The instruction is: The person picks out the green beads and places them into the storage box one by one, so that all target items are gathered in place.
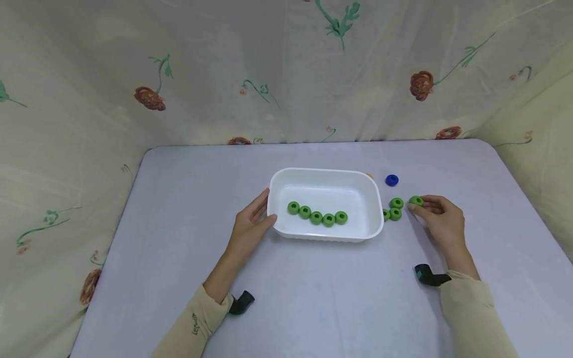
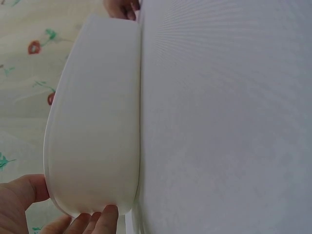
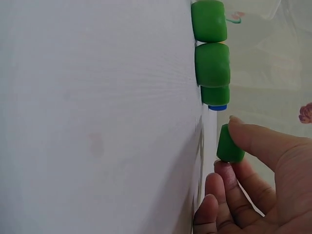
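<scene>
A white rectangular tray [image 1: 322, 233] stands on the table, with several green beads [image 1: 316, 218] in a curved row inside. My left hand [image 1: 252, 223] holds the tray's left end, thumb at the rim and fingers along the outer wall, as the left wrist view also shows. To the right of the tray, my right hand [image 1: 440, 221] pinches one green bead [image 3: 230, 145] between thumb and fingertips, just above the table. Beside it, a small group of green beads [image 1: 396, 214] lies against the tray's right side, one partly hidden by the tray.
A blue bead [image 1: 392, 180] lies behind the green group. An orange piece [image 1: 369, 175] peeks out behind the tray's far right corner, mostly hidden. Flowered cloth [image 1: 286, 74] hangs behind the table's far edge and at both sides.
</scene>
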Available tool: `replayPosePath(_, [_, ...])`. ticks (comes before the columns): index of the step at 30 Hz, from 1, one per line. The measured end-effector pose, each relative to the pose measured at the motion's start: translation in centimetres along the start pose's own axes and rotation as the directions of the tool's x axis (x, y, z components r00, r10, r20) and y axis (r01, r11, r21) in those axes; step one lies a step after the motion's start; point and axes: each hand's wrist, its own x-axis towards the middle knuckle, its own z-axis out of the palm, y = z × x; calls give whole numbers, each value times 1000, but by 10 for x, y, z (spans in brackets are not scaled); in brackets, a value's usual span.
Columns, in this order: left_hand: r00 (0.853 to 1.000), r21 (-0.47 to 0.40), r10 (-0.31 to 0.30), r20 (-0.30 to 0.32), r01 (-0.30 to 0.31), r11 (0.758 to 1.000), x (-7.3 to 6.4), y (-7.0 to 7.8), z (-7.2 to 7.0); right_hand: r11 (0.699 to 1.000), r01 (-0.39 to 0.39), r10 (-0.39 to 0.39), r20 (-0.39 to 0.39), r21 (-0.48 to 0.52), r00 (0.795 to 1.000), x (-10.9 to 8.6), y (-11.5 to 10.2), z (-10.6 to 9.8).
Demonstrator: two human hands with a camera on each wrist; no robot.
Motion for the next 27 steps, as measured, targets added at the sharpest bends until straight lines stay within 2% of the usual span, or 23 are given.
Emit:
replayPosePath(5, [1000, 6, 2, 3, -2, 1000, 0, 0, 0, 1000, -20, 20, -6, 4, 1000, -5, -3, -3])
replayPosePath(7, [1000, 3, 12, 4, -12, 1000, 1, -4, 0, 1000, -7, 7, -16, -1, 1000, -8, -7, -3])
replayPosePath(11, [1000, 0, 16, 6, -16, 1000, 2, -4, 0, 996, 93, -93, -49, -14, 994, -14, -18, -4])
replayPosePath(17, [1000, -6, 9, 2, -9, 1000, 1, -4, 0, 973, 232, -232, -51, -14, 971, -25, -43, -2])
replayPosePath(22, [1000, -13, 7, 7, -7, 1000, 2, -4, 0, 953, 303, -304, -34, -19, 952, -36, -64, 0])
replayPosePath(27, [1000, -18, 5, 7, -5, 1000, 2, -3, 0, 933, 356, -355, 17, -50, 935, -44, -77, 6])
